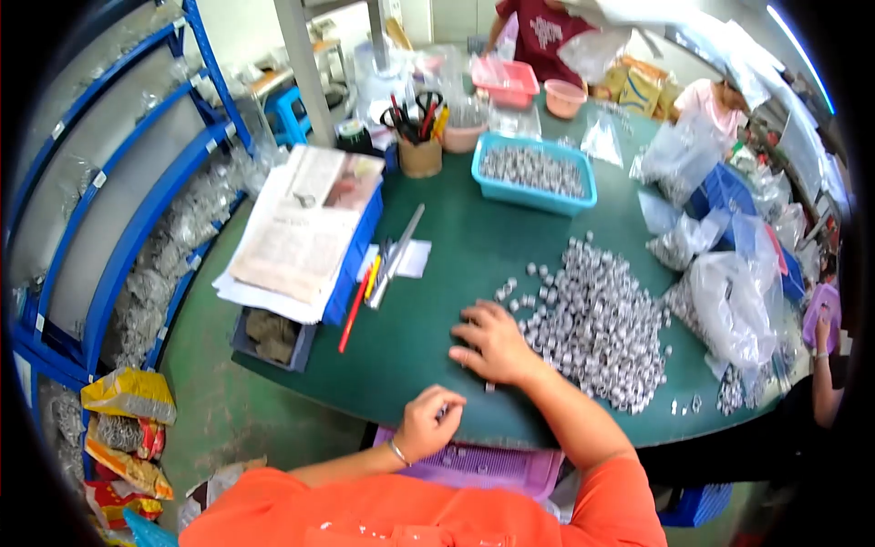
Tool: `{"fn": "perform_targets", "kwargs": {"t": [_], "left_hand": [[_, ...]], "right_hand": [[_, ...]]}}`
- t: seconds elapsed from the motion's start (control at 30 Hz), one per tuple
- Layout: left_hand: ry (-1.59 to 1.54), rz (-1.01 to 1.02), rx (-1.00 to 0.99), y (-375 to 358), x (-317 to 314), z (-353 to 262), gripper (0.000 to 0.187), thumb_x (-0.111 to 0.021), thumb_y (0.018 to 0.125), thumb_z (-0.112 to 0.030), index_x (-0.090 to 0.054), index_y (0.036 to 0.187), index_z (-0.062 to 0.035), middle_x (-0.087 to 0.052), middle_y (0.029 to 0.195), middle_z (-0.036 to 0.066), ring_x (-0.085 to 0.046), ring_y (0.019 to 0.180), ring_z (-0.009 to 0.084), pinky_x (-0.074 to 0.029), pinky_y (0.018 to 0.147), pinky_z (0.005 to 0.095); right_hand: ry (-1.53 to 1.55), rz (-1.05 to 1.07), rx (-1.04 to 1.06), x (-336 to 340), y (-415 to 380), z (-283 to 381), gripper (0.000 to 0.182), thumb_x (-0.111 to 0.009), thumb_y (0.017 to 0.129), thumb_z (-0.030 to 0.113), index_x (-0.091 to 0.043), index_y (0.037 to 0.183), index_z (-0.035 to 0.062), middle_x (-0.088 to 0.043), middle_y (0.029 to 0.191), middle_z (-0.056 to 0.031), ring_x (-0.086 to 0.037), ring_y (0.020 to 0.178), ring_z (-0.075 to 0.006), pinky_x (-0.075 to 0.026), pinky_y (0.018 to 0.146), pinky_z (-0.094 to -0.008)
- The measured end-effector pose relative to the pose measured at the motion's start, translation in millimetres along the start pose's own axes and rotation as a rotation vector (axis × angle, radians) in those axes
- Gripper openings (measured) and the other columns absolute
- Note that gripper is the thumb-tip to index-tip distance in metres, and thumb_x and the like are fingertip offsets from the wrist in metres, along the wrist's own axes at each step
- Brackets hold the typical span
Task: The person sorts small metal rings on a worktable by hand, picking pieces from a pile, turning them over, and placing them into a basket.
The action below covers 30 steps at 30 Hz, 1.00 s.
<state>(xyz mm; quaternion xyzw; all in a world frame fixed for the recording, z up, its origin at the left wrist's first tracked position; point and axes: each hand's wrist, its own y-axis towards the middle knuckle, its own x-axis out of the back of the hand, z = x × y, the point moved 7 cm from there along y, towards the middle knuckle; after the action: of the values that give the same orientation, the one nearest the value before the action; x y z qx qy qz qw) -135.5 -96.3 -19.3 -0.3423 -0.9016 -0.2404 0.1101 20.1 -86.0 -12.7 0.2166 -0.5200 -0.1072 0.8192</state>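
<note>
Parts [597, 333], small and grey, lie in a broad heap on the right half of the green surface [437, 264], with a few strays near its left side. The two hands are apart. The right hand [495, 345] lies palm down just left of the heap, fingers spread. The left hand [428, 423] is at the near edge, above a purple basket [492, 467], its fingers curled in; a small grey bit shows at them, but I cannot tell whether they grip it.

Beyond the heap stands a blue tub [538, 202] filled with more parts. To its left is a brown cup [420, 160] with pens and scissors. Papers [292, 232] are stacked at the left, beside a red pen [353, 312], a yellow pen [373, 277] and a metal strip [398, 255]. Clear bags [732, 305] sit right of the heap. At the far right, a co-worker's hand [823, 330] touches a purple tray [821, 308].
</note>
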Motion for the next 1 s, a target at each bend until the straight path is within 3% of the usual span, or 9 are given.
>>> {"fn": "perform_targets", "kwargs": {"t": [0.13, 0.33, 0.4, 0.53, 0.67, 0.77, 0.87, 0.93, 1.0], "left_hand": [[-0.056, 0.003, 0.102, 5.5, -0.1, 3.0, 0.008, -0.064, 0.078, -0.001, -0.062, 0.086, -0.0016, -0.056, 0.074, 0.008, -0.057, 0.063, 0.0186, -0.046, 0.056, 0.0274], [0.278, 0.127, 0.119, 32.2, -9.7, 12.9, 0.033, -0.067, 0.077, -0.009, -0.052, 0.105, -0.0035, -0.051, 0.078, 0.008, -0.055, 0.068, 0.0251, -0.047, 0.061, 0.0363], [0.375, 0.254, 0.046, 35.4, -16.4, 10.7, 0.024, -0.066, 0.078, -0.016, -0.057, 0.099, -0.0067, -0.055, 0.082, 0.01, -0.058, 0.075, 0.0281, -0.048, 0.065, 0.0389], [0.45, 0.241, -0.148, 29.9, -21.9, 10.8, 0.02, -0.064, 0.079, -0.015, -0.06, 0.097, -0.008, -0.056, 0.085, 0.011, -0.059, 0.08, 0.0311, -0.049, 0.067, 0.0405], [0.377, 0.283, -0.056, 24.1, -17.1, 11.8, 0.015, -0.065, 0.077, -0.011, -0.063, 0.091, -0.0075, -0.055, 0.08, 0.011, -0.058, 0.075, 0.0298, -0.048, 0.066, 0.0371], [0.351, 0.192, -0.165, 15.4, -14.8, -1.5, 0.011, -0.065, 0.075, -0.005, -0.062, 0.086, -0.0061, -0.054, 0.075, 0.009, -0.056, 0.07, 0.0275, -0.046, 0.063, 0.0365], [0.318, 0.115, -0.189, 10.4, -13.0, -2.5, 0.01, -0.066, 0.073, -0.001, -0.063, 0.082, -0.0047, -0.054, 0.072, 0.009, -0.055, 0.066, 0.0268, -0.044, 0.061, 0.0356], [0.271, 0.066, -0.18, 10.4, -10.0, 0.6, 0.011, -0.065, 0.072, 0.003, -0.064, 0.081, -0.0038, -0.053, 0.067, 0.007, -0.053, 0.06, 0.0229, -0.042, 0.057, 0.0324], [0.245, 0.061, -0.162, 10.2, -9.5, 2.9, 0.011, -0.065, 0.072, 0.004, -0.064, 0.081, -0.0033, -0.053, 0.067, 0.007, -0.052, 0.058, 0.0214, -0.042, 0.056, 0.0314]], "right_hand": [[0.06, 0.08, 0.028, 15.1, -10.5, 15.0, 0.034, -0.069, 0.077, 0.035, -0.068, 0.098, 0.0096, -0.059, 0.109, -0.0106, -0.052, 0.109, -0.0353, -0.045, 0.087, -0.0459], [0.074, 0.077, 0.094, 24.8, -40.8, 26.5, 0.03, -0.072, 0.071, 0.022, -0.067, 0.098, 0.0089, -0.06, 0.105, -0.0106, -0.054, 0.103, -0.0341, -0.046, 0.086, -0.0417], [0.05, 0.062, 0.119, 28.6, -47.3, 31.7, 0.03, -0.073, 0.07, 0.02, -0.067, 0.097, 0.0082, -0.059, 0.105, -0.0109, -0.053, 0.104, -0.0346, -0.046, 0.086, -0.0433], [0.082, 0.089, 0.146, 34.4, -58.3, 29.1, 0.031, -0.069, 0.072, 0.018, -0.065, 0.1, 0.0061, -0.059, 0.104, -0.0123, -0.055, 0.102, -0.0338, -0.045, 0.087, -0.0438], [-0.035, -0.118, 0.007, 63.5, -80.3, 34.6, 0.028, -0.066, 0.074, 0.009, -0.064, 0.102, 0.0043, -0.061, 0.106, -0.0131, -0.056, 0.1, -0.0337, -0.044, 0.089, -0.0431], [0.128, -0.069, -0.152, 52.2, -105.7, 34.3, 0.022, -0.061, 0.079, 0.002, -0.064, 0.101, 0.0014, -0.061, 0.107, -0.013, -0.056, 0.1, -0.0337, -0.044, 0.089, -0.0416], [0.067, -0.289, -0.362, 70.6, -134.7, 28.9, 0.023, -0.057, 0.08, -0.005, -0.064, 0.102, 0.0007, -0.061, 0.107, -0.0147, -0.057, 0.099, -0.0312, -0.044, 0.088, -0.0361], [0.162, -0.408, -0.587, 74.2, -152.8, 24.6, 0.021, -0.061, 0.078, -0.007, -0.064, 0.098, 0.0006, -0.059, 0.095, -0.0137, -0.058, 0.084, -0.027, -0.048, 0.072, -0.0316], [0.108, -0.36, -0.588, 66.7, -157.5, 30.3, 0.02, -0.065, 0.076, -0.005, -0.064, 0.095, 0.0007, -0.058, 0.091, -0.0129, -0.058, 0.081, -0.026, -0.048, 0.068, -0.0312]]}}
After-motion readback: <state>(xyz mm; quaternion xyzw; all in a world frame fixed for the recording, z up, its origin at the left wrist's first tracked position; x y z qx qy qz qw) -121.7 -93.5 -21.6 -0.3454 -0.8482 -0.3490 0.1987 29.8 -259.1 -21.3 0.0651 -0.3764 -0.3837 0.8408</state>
